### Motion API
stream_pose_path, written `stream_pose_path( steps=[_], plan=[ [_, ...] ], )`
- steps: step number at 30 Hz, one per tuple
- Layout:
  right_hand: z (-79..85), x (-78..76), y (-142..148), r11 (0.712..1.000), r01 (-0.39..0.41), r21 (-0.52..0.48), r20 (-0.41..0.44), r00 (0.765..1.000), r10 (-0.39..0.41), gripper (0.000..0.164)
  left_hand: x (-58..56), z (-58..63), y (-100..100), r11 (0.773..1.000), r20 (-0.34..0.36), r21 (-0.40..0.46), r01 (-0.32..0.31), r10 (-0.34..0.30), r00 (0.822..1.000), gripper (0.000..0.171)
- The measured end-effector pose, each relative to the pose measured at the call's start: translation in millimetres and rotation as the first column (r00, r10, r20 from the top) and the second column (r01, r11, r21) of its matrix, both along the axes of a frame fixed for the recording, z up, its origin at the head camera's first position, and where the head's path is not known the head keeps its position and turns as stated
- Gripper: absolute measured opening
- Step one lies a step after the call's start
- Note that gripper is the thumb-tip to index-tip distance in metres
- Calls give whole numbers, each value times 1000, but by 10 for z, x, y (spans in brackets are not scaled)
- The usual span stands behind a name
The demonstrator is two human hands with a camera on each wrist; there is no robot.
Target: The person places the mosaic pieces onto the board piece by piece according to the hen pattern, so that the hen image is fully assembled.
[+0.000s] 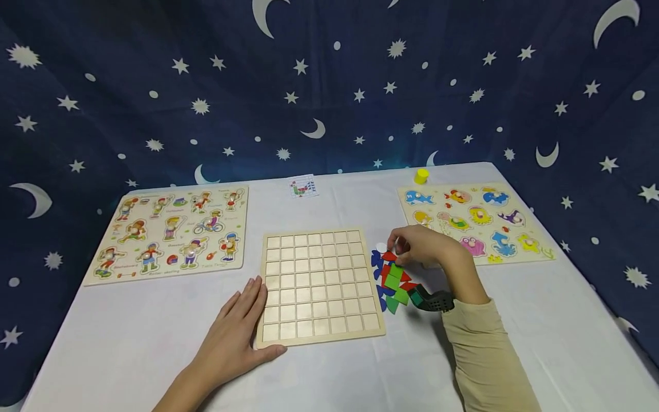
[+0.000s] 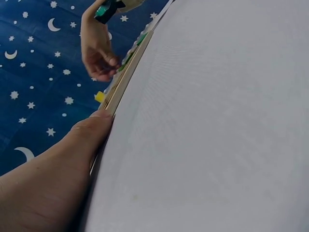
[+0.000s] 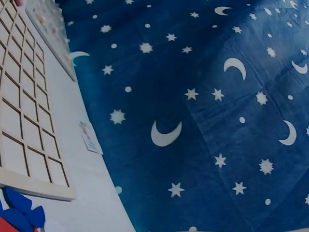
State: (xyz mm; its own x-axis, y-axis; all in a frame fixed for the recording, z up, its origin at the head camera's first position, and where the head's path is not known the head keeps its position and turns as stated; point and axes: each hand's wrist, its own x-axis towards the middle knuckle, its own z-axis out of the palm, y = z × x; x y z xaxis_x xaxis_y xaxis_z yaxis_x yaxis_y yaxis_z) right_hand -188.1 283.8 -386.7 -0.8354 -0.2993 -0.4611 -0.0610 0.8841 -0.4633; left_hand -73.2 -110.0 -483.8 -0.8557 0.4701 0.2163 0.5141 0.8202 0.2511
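In the head view, a wooden grid board (image 1: 317, 287) of square cells lies in the middle of the table. My left hand (image 1: 234, 326) rests at its lower left corner, fingers extended along the left edge and thumb by the front edge. Along the board's right side lies a small pile of flat coloured pieces, among them a green square (image 1: 395, 270), a blue piece (image 3: 18, 219) and a white piece (image 1: 381, 247). Over the pile's far end, my right hand (image 1: 424, 243) reaches down with bent fingers, thumb and fingertips apart, close over a red piece (image 1: 388, 257).
A sports-figure puzzle board (image 1: 170, 274) lies at the left, a sea-animal puzzle board (image 1: 481, 257) at the right, partly behind the right hand. A yellow cylinder (image 1: 421, 176) and a small picture card (image 1: 302, 186) are near the far edge. A starry blue cloth (image 1: 340, 74) hangs behind.
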Motion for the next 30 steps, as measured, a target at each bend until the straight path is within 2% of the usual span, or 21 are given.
stream_pose_path(
  steps=[3, 7, 11, 15, 23, 30],
  plan=[
    [27, 43, 20, 999, 8, 42, 54, 999, -11, 25, 9, 4, -9, 1000, 4, 3, -1, 1, 1000, 115],
    [-5, 76, -4, 994, -20, 107, 96, 995, 10, 26, 12, 10, -30, 1000, 2, 10, 1, -1, 1000, 114],
    [-56, 79, -67, 983, -56, 173, 83, 996, 42, 27, 3, 11, -35, 1000, 0, 18, 9, -9, 1000, 113],
    [-85, 80, -101, 976, -40, 213, 66, 997, 27, 27, -2, 2, -20, 999, 1, 28, 18, -18, 1000, 113],
    [-37, 107, -69, 978, 19, 208, 73, 997, -35, 19, 11, 13, -8, 999, -3, 31, 22, -22, 1000, 111],
    [-49, 88, -65, 985, 9, 174, 61, 998, -19, 18, 13, 19, -18, 1000, 15, 20, 17, -18, 1000, 110]
  ],
)
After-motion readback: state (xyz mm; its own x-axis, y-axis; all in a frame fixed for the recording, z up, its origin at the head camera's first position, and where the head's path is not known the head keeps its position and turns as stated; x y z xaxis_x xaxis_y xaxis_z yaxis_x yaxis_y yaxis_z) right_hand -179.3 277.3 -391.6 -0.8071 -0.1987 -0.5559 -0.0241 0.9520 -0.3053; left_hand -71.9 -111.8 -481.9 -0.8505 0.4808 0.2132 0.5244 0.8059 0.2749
